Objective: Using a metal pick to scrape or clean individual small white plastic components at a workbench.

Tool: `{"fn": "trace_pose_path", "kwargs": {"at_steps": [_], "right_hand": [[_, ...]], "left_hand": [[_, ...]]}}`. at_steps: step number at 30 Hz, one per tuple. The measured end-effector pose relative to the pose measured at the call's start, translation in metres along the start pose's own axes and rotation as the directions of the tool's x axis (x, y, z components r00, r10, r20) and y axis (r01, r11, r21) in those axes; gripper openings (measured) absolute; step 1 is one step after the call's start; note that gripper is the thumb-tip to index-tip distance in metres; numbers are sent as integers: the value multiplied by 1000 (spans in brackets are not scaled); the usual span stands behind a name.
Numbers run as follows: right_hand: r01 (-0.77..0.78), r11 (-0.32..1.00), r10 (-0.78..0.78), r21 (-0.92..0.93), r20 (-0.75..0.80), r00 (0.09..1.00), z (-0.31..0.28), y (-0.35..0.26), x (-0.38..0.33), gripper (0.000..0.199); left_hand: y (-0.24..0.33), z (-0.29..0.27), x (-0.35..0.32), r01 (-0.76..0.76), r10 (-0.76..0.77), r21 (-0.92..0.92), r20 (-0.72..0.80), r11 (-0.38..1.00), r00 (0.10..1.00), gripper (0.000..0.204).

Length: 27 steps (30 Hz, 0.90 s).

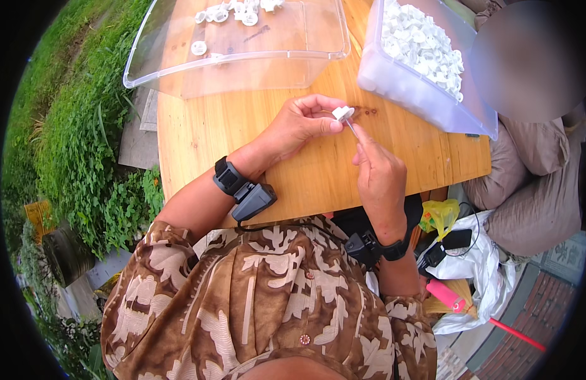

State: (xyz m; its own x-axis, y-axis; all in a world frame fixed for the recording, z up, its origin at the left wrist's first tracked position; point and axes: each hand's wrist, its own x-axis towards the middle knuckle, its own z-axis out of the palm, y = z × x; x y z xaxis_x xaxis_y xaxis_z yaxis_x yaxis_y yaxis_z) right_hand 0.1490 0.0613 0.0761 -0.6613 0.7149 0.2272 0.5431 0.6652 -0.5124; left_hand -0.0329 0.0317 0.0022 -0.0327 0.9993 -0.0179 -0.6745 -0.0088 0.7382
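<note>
Between the thumb and fingertips of my left hand [300, 123] is a small white plastic part [342, 113], held just above the wooden table. My right hand [380, 174] is closed round a slim metal tool [350, 127], whose tip meets the part from below. The grip hides most of that tool, so its exact kind is unclear. Beyond my left hand stands a wide clear plastic bin [198, 81], with several similar white parts lying at its far side and one apart from them. To the right, a second translucent bin [407, 101] is heaped with such white pieces.
The wooden table [211, 133] curves along its left edge, beside green plants [84, 126]. Across the right corner sits another person [527, 183]. Below the table on the right are a yellow bag [440, 216], a white sack [480, 272] and a pink-handled object [446, 296].
</note>
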Motion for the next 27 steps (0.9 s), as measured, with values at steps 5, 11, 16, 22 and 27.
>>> {"fn": "trace_pose_path", "kwargs": {"at_steps": [5,11,16,22,27], "right_hand": [[7,999,-6,-45,8,1000,4,2,-1,35],[22,991,-20,-134,13,1000,2,-4,1,43],[0,979,12,-205,59,998,2,-5,3,39],[-30,961,50,-275,66,997,8,-9,3,37],[23,956,-6,-291,57,998,13,-4,2,36]], "left_hand": [[-2,0,0,-9,10,25,-31,1000,999,29],[-2,1,3,-43,45,67,-33,997,998,30],[-4,-2,5,-45,52,138,-52,989,997,32],[-6,-1,4,-46,63,153,-104,987,993,30],[-6,-2,5,-21,53,248,-126,969,991,31]]}}
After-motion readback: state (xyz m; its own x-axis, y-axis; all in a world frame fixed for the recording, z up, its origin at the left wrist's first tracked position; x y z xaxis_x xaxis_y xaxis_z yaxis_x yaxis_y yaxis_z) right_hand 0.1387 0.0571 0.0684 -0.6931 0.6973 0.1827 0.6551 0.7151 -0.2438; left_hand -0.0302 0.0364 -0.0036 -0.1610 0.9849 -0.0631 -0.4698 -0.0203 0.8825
